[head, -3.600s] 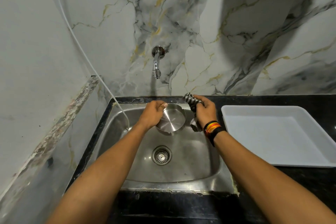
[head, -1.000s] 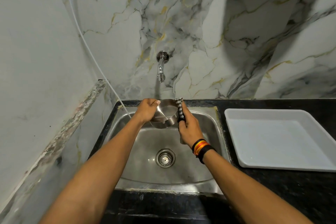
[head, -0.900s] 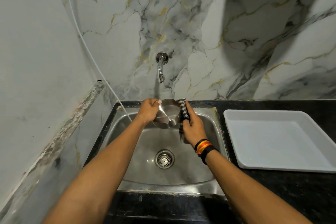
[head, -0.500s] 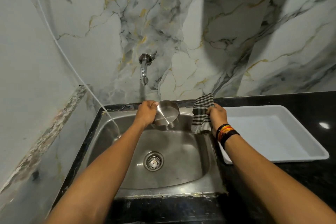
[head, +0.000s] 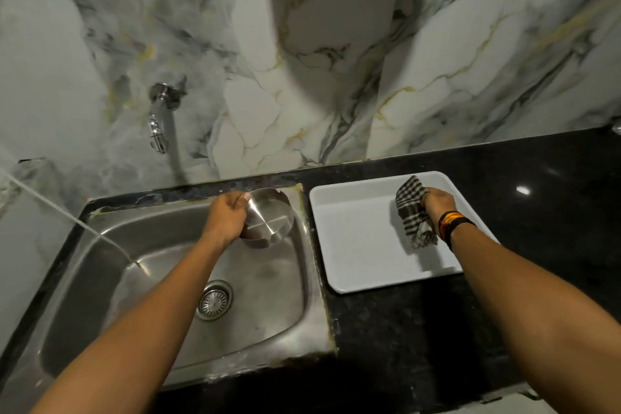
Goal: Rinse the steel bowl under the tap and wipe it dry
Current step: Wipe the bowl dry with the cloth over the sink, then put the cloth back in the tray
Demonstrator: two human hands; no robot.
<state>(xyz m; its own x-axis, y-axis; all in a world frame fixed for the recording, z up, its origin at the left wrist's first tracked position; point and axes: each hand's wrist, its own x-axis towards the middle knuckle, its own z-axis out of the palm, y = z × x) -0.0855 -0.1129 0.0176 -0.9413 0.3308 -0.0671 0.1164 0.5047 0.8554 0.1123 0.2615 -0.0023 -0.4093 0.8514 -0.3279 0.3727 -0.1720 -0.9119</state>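
The left hand is closed on the rim of the steel bowl, fingers curled over the near-left edge. The bowl is tipped so that its brushed underside faces the camera, and it hangs over the far right corner of the sink, just beside the sink's right rim. It does not touch the basin floor as far as can be seen.

The right hand is clenched around a black-and-white checked cloth. The bunched top of the cloth sticks up past the knuckles and the loose end droops toward the floor of the white tray; whether it touches the tray cannot be told. Hand and cloth are over the tray's far right part. A black and orange band sits on the right wrist.

The tray lies on the black counter, just to the right of the sink, its left edge near the sink's right rim. The drain strainer sits near the middle of the basin. The tap projects from the marble wall above the sink's far edge, well to the left of the bowl. A thin white line slants in from the left edge and ends at the sink's left side.
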